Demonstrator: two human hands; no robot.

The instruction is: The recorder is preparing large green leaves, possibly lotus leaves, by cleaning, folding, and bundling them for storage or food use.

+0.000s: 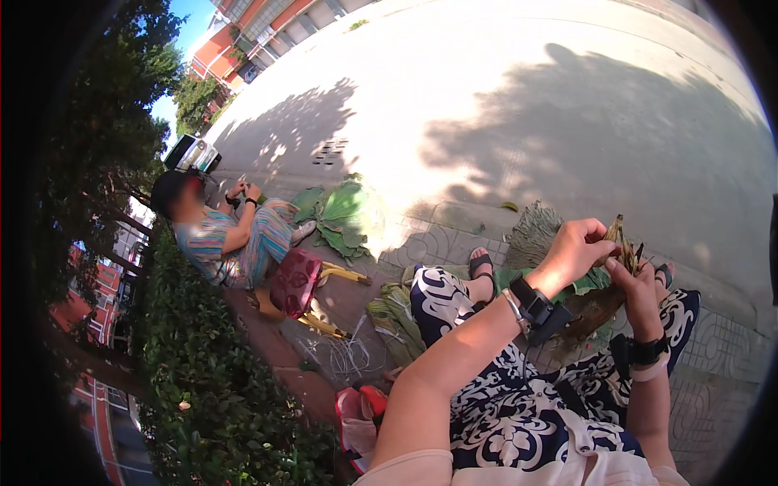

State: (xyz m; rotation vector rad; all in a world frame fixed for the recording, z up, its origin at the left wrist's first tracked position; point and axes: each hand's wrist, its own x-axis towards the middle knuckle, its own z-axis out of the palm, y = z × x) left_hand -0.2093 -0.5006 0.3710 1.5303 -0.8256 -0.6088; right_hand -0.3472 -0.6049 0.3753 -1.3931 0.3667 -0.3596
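Head view shows a broad sunlit pavement [502,97] crossed by tree shadows, filling most of the upper frame. Along the left runs a dark green hedge [211,389], and beside it another person [231,235] in striped clothes sits on the kerb with both hands raised near the face. Just right of that person lies a dark red bag [296,279], and beyond it a heap of large green leaves [340,215] is spread on the paving. The wearer's lap, in a black-and-white patterned skirt [502,405], fills the lower middle, with sandalled feet out in front. A bundle of folded green leaves [397,320] rests on the ground just left of the knee, with loose pale strings [344,352] beside it. The left hand [577,249], a black strap on its wrist, is curled closed around the top of a small wrapped leaf bundle [624,243], held up above the knees. The right hand [636,283], also strapped at the wrist, closes on the same bundle from below, fingers touching its lower edge
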